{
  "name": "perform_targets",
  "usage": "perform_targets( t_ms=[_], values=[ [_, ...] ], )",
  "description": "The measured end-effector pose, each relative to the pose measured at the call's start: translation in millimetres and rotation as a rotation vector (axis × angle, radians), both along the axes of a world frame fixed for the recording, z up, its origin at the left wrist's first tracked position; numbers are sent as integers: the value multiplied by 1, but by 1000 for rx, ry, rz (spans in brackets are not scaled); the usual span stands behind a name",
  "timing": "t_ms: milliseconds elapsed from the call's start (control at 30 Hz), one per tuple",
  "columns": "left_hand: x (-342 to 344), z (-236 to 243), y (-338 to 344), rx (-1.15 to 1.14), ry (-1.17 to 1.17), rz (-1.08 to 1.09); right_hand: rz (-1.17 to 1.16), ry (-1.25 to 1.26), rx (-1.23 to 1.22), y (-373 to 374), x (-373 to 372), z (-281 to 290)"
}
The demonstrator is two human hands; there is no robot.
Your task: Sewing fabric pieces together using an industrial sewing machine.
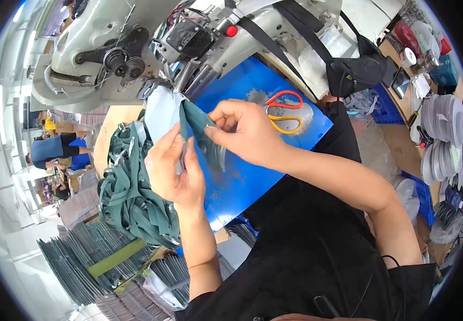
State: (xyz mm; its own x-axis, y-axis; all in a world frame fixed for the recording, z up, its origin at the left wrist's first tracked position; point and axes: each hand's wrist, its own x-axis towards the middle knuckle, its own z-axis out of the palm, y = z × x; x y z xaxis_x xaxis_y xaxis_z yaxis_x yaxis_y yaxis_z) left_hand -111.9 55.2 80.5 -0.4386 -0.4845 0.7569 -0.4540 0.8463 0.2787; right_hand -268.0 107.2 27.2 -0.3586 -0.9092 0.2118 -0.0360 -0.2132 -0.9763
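Observation:
A dark green fabric strap [199, 124] is stretched between my two hands, just below the head of a grey sewing machine [95, 53]. My left hand [177, 174] pinches its near end between thumb and fingertips. My right hand [250, 132] grips it farther right, thumb against curled fingers. A pale grey-white piece [162, 109] lies under the machine's working end, beside the strap. Beyond my left hand, a tangled heap of green straps [130, 187] spills over the table's left side. Scissors [285, 112] with one red and one yellow handle rest right of my right hand.
Under my hands is a blue tabletop [242, 187]. Stacks of flat dark pieces [79, 262] stand at the lower left. A black bag [357, 72] hangs by the machine, and white tape rolls [442, 123] sit at the far right. Another person [55, 151] is distant at left.

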Motion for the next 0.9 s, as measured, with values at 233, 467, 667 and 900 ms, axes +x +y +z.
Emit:
perform_targets(
  t_ms=[233, 467, 667, 900],
  values=[
    [-11, 4, -2, -214, -353, -73, 178, -571, 17, 3, 10, -14],
    [-13, 15, -21, -215, -413, -92, 147, -526, 75, -11, 11, -8],
    [-12, 25, -59, -250, -484, -89, 123, -597, 101, -47, 17, -1],
    [1, -16, -21, -46, -190, -128, 33, -822, 12, -67, 28, -8]
  ],
)
